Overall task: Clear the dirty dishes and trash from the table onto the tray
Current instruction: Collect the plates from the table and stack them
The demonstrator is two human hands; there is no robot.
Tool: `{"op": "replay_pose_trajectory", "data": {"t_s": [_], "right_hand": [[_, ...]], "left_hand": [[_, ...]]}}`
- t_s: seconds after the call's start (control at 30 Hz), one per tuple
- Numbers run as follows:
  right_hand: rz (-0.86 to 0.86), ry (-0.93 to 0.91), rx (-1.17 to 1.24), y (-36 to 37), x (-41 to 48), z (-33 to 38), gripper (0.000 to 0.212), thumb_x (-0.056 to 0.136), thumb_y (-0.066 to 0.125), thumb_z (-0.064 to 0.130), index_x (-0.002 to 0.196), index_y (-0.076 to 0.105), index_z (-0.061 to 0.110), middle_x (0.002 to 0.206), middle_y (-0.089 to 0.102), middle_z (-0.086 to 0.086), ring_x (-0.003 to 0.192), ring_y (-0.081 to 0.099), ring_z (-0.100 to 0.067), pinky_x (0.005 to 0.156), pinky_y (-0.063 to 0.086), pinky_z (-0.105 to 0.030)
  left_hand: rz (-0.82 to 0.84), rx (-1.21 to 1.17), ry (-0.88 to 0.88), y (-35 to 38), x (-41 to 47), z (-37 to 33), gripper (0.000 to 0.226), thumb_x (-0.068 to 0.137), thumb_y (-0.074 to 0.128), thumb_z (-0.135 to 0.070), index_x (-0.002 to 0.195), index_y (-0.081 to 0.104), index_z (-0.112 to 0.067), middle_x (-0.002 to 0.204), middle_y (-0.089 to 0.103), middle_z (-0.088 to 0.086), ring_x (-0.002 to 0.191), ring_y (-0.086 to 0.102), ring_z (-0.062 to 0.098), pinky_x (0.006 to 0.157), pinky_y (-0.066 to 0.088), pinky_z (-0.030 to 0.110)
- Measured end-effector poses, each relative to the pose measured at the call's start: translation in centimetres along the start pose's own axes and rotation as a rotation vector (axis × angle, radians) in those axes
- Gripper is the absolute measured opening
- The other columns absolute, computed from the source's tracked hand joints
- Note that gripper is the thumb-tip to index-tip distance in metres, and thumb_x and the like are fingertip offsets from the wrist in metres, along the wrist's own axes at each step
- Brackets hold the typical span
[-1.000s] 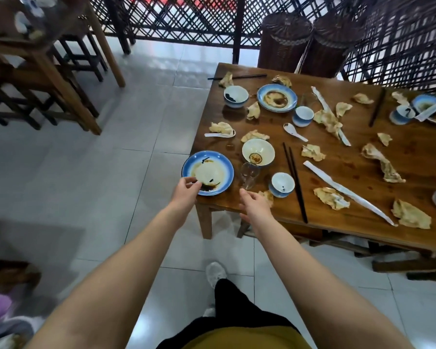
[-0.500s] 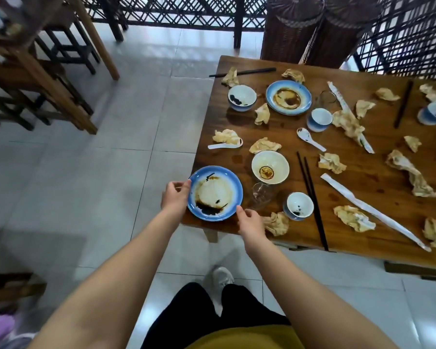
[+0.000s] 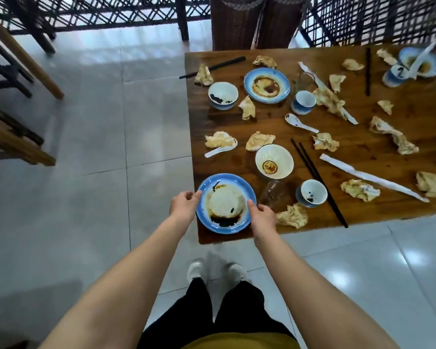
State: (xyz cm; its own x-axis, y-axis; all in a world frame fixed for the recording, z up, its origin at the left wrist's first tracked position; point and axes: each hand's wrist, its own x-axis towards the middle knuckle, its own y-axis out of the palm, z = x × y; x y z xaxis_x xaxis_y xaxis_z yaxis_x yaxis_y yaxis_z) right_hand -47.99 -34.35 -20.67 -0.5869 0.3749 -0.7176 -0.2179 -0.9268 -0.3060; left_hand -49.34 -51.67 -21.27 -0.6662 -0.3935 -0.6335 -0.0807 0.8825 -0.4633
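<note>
So the left hand [image 3: 184,206] and right hand [image 3: 262,217] both pinch the blue plate [image 3: 227,177] by its rim at lower centre, and any tilt while lifting could slop that dark sauce [image 3: 224,220] off, imo.

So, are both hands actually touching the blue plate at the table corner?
Touching. The head view shows the left hand pinching the blue plate at its left rim and the right hand gripping its right rim, thumb on top; no gap at either.
</note>
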Motion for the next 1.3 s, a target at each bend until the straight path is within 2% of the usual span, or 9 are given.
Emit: {"op": "replay_pose_trajectory", "data": {"t_s": [0.1, 0.27, 0.37, 0.6, 0.8, 0.93, 1.03, 1.2, 1.3], "right_hand": [[-0.041, 0.019, 0.053, 0.4, 0.0, -0.2, 0.048, 0.096, 0.057, 0.032, 0.133, 0.051, 0.002, 0.127, 0.059, -0.011, 0.111, 0.055, -0.025, 0.083, 0.041, -0.029], [-0.1, 0.077, 0.145, 0.5, 0.4, -0.3, 0.033, 0.092, 0.063, 0.023, 0.118, 0.064, 0.002, 0.104, 0.066, -0.008, 0.091, 0.059, -0.02, 0.08, 0.049, -0.032], [-0.125, 0.098, 0.188, 0.7, 0.4, -0.2, 0.033, 0.089, 0.068, 0.018, 0.117, 0.065, 0.002, 0.106, 0.067, -0.009, 0.091, 0.061, -0.021, 0.085, 0.052, -0.034], [-0.137, 0.129, 0.268, 1.2, -0.8, 0.3, 0.035, 0.086, 0.071, 0.013, 0.118, 0.063, 0.0, 0.104, 0.064, -0.007, 0.09, 0.059, -0.02, 0.079, 0.049, -0.029], [-0.124, 0.098, 0.265, 2.1, -2.2, 1.5, 0.034, 0.087, 0.07, 0.016, 0.117, 0.064, 0.002, 0.107, 0.065, -0.006, 0.092, 0.055, -0.018, 0.081, 0.047, -0.028], [-0.108, 0.045, 0.278, 2.8, -3.0, 3.2, 0.036, 0.089, 0.068, 0.018, 0.121, 0.061, 0.003, 0.102, 0.062, -0.004, 0.092, 0.052, -0.016, 0.08, 0.043, -0.027], [-0.099, -0.009, 0.311, 3.2, -3.4, 4.9, 0.035, 0.088, 0.069, 0.018, 0.12, 0.062, 0.005, 0.102, 0.061, -0.002, 0.098, 0.054, -0.016, 0.088, 0.046, -0.03], [-0.059, -0.091, 0.411, 2.5, -3.2, 8.6, 0.015, 0.087, 0.07, 0.014, 0.1, 0.063, 0.009, 0.09, 0.063, 0.0, 0.097, 0.058, -0.016, 0.087, 0.047, -0.027], [-0.072, -0.123, 0.42, 1.9, -2.5, 10.7, 0.014, 0.085, 0.071, 0.016, 0.096, 0.064, 0.011, 0.092, 0.065, -0.001, 0.099, 0.06, -0.018, 0.095, 0.05, -0.033]], "left_hand": [[0.039, 0.035, 0.024, 0.0, 0.8, -0.2, 0.043, 0.097, 0.053, -0.039, 0.127, 0.057, -0.007, 0.122, 0.063, 0.008, 0.107, 0.057, 0.023, 0.087, 0.045, 0.031], [0.045, -0.008, -0.046, 0.7, 1.7, -0.4, 0.039, 0.098, 0.052, -0.037, 0.122, 0.055, -0.007, 0.11, 0.06, 0.004, 0.093, 0.052, 0.02, 0.082, 0.044, 0.031], [0.051, -0.067, -0.089, 0.8, 2.2, -0.4, 0.033, 0.098, 0.054, -0.032, 0.118, 0.055, -0.006, 0.104, 0.057, 0.004, 0.092, 0.052, 0.02, 0.079, 0.043, 0.032], [0.035, -0.126, -0.069, -0.5, 2.3, -1.0, 0.02, 0.095, 0.059, -0.029, 0.1, 0.056, -0.01, 0.092, 0.059, 0.004, 0.084, 0.055, 0.019, 0.072, 0.043, 0.031], [0.019, -0.146, -0.016, -2.6, 3.0, -2.3, 0.02, 0.093, 0.062, -0.031, 0.08, 0.052, -0.02, 0.089, 0.061, 0.002, 0.087, 0.06, 0.02, 0.08, 0.053, 0.034], [0.014, -0.205, 0.055, -4.3, 3.4, -4.0, 0.017, 0.092, 0.064, -0.028, 0.084, 0.055, -0.016, 0.082, 0.06, 0.0, 0.083, 0.059, 0.02, 0.078, 0.052, 0.033], [0.028, -0.269, 0.101, -5.3, 3.7, -5.7, 0.017, 0.091, 0.065, -0.025, 0.08, 0.056, -0.017, 0.082, 0.062, 0.001, 0.082, 0.059, 0.021, 0.078, 0.051, 0.033], [0.03, -0.298, 0.179, -6.4, 4.1, -9.9, 0.019, 0.09, 0.067, -0.026, 0.079, 0.055, -0.016, 0.082, 0.062, 0.002, 0.08, 0.059, 0.019, 0.079, 0.053, 0.034], [0.046, -0.334, 0.218, -6.3, 4.4, -12.1, 0.019, 0.088, 0.069, -0.025, 0.077, 0.056, -0.017, 0.083, 0.064, 0.002, 0.081, 0.061, 0.02, 0.075, 0.053, 0.033]]}}
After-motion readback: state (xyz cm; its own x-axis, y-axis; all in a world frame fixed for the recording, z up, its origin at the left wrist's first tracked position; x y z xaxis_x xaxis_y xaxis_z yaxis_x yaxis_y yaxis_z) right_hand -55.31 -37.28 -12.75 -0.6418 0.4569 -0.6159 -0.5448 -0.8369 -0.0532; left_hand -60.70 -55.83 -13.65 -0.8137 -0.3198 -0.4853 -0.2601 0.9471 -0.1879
